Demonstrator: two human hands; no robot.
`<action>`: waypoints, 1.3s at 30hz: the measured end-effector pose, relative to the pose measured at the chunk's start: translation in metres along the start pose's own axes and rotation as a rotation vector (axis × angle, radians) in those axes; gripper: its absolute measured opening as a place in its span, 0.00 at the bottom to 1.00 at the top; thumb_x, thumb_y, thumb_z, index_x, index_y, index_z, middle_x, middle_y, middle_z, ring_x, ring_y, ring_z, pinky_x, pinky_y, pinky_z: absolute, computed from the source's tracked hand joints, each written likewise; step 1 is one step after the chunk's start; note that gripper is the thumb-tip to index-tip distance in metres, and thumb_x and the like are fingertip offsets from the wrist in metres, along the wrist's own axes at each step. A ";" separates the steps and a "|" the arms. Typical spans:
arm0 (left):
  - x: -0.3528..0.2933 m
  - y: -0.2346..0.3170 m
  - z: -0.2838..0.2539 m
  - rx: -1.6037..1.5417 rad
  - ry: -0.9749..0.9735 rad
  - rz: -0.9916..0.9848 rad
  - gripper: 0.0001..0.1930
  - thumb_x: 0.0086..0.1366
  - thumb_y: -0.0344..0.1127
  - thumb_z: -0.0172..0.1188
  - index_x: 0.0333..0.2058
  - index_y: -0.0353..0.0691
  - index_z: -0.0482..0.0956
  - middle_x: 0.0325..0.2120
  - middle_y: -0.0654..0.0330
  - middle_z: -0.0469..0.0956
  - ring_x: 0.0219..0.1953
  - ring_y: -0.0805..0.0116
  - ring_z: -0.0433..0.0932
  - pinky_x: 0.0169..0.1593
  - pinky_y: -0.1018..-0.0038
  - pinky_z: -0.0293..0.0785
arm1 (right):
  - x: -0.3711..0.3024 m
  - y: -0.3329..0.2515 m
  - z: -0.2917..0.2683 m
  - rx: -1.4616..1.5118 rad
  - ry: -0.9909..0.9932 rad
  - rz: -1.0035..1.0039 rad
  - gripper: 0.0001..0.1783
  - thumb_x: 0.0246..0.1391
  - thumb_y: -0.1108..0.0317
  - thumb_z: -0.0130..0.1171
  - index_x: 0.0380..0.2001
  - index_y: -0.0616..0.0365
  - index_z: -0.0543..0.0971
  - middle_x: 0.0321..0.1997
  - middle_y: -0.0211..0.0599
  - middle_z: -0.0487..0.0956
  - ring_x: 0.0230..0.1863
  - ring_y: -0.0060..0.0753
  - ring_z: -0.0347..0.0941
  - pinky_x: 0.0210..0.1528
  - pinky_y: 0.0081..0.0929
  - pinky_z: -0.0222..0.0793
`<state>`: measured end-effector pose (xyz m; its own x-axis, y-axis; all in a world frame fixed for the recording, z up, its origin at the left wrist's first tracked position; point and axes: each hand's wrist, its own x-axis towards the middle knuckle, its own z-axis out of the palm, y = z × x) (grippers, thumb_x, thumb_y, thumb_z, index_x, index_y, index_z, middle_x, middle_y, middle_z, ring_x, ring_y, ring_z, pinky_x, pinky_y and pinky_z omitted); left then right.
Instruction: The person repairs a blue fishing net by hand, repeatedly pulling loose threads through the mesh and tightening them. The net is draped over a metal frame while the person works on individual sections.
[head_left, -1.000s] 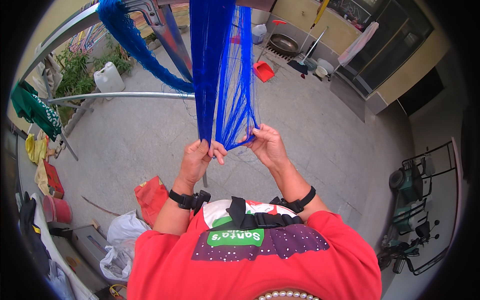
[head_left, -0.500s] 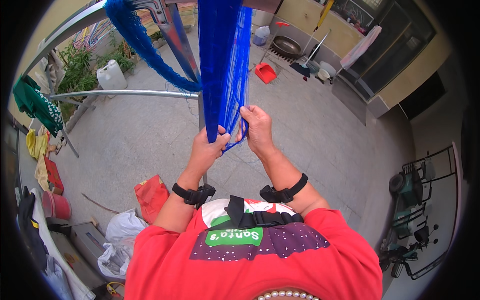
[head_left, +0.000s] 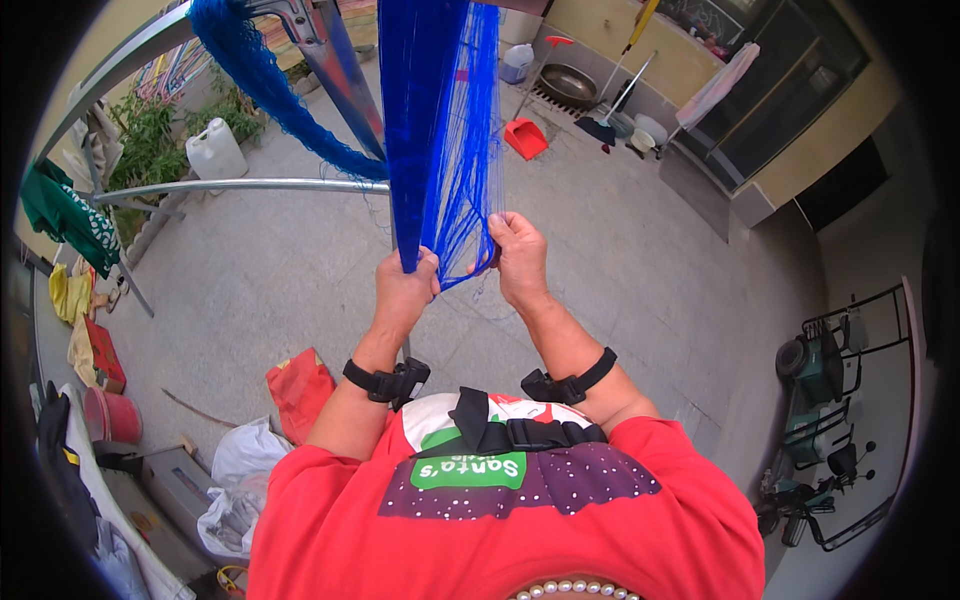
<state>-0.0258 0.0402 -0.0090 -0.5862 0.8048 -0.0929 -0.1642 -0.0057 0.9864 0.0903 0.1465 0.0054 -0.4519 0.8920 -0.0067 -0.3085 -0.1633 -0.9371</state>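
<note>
A long bundle of bright blue thread (head_left: 425, 110) hangs down in front of me from beyond the top of the picture. My left hand (head_left: 405, 287) is closed round the lower end of its dense left part. On the right, my right hand (head_left: 518, 258) pinches the looser strands, which fan out thinly between the two hands. Some strands cross at the bottom from one hand to the other. Just left of the bundle, a darker blue skein (head_left: 290, 105) droops from the metal frame (head_left: 345, 80).
A horizontal metal bar (head_left: 250, 186) runs left of the thread. Beyond stand a white jug (head_left: 215, 150), a red dustpan (head_left: 525, 139) and a large round pan (head_left: 568, 85). Red bag (head_left: 300, 390) and white sacks (head_left: 245, 455) lie at lower left; a green cart (head_left: 825, 370) stands right.
My left hand has shifted left with the dense part of the thread. The gap between my hands is wider, and the loose strands are spread further apart.
</note>
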 end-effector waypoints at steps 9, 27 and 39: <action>-0.003 0.000 -0.011 -0.167 0.136 0.025 0.04 0.61 0.28 0.53 0.28 0.35 0.72 0.13 0.61 0.71 0.10 0.79 0.61 0.14 0.80 0.54 | -0.005 0.000 -0.020 0.211 -0.144 0.123 0.10 0.62 0.64 0.46 0.33 0.62 0.69 0.18 0.36 0.73 0.24 0.36 0.75 0.34 0.40 0.77; -0.010 0.002 0.000 0.091 -0.081 0.118 0.06 0.55 0.31 0.62 0.26 0.35 0.77 0.17 0.67 0.73 0.19 0.80 0.69 0.23 0.81 0.63 | -0.007 -0.017 0.000 -0.020 -0.105 0.087 0.17 0.55 0.62 0.58 0.38 0.66 0.72 0.12 0.28 0.68 0.10 0.21 0.64 0.10 0.21 0.61; -0.007 -0.002 -0.011 0.033 -0.023 0.086 0.03 0.57 0.29 0.57 0.26 0.36 0.76 0.14 0.66 0.72 0.15 0.81 0.67 0.19 0.82 0.60 | 0.013 -0.012 0.016 -0.238 0.042 0.022 0.08 0.53 0.68 0.57 0.25 0.62 0.75 0.11 0.26 0.68 0.07 0.19 0.60 0.07 0.19 0.54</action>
<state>-0.0299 0.0284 -0.0119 -0.5783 0.8158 -0.0049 -0.0876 -0.0561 0.9946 0.0746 0.1537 0.0216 -0.4192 0.9071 -0.0375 -0.0912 -0.0832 -0.9923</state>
